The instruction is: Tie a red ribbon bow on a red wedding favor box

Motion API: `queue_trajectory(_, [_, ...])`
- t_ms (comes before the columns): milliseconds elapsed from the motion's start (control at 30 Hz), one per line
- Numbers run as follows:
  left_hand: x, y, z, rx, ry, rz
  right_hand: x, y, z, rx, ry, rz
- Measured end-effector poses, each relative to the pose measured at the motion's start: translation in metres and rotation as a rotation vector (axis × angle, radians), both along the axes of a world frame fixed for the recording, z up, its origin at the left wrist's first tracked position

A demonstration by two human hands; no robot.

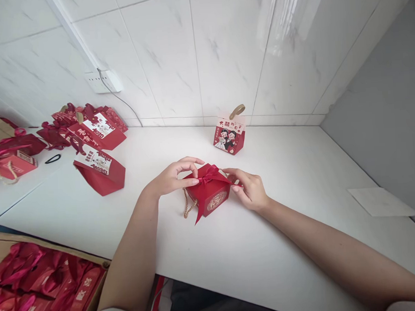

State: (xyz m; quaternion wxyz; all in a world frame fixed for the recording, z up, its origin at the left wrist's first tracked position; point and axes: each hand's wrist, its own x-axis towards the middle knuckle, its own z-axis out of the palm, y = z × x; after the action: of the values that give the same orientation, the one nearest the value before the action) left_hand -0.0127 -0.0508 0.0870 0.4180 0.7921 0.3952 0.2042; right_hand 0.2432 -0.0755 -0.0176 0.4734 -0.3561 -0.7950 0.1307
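Note:
A small red gift box [211, 197] with a gold emblem on its front stands on the white table [285, 244], a twisted rope handle hanging at its left. A red ribbon [208, 175] is tied in a bow on its top, one tail trailing down the front. My left hand [172, 177] pinches the bow's left loop. My right hand [249, 188] pinches the ribbon end at the box's right edge.
A finished red and white box [229, 136] with a tan handle stands by the tiled wall. Flat red box blanks [100, 170] and a pile of them [87, 127] lie at the left. A cardboard carton [43, 284] of ribboned boxes sits at lower left. A white sheet [382, 201] lies at right.

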Motion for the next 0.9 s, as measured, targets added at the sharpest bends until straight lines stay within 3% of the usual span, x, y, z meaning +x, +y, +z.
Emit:
queue_trajectory(100, [-0.001, 0.002, -0.001, -0.039, -0.010, 0.058, 0.001, 0.000, -0.002, -0.050, 0.104, -0.028])
queue_trajectory(267, [0.000, 0.003, -0.004, -0.147, -0.066, 0.074, -0.001, -0.003, 0.001, -0.007, 0.110, 0.048])
queue_trajectory(500, [0.006, 0.001, -0.005, -0.080, -0.165, 0.179, -0.008, -0.005, 0.020, 0.002, 0.104, -0.023])
queue_trajectory(633, [0.007, 0.001, -0.007, -0.117, -0.144, 0.131, 0.002, 0.000, 0.044, -0.136, 0.128, 0.010])
queue_trajectory(800, [0.012, 0.000, -0.008, -0.152, -0.216, 0.003, 0.019, 0.000, 0.079, -0.465, -0.115, 0.178])
queue_trajectory(900, [0.016, 0.000, -0.009, -0.152, -0.232, -0.056, 0.020, -0.003, 0.085, -0.411, -0.151, 0.155])
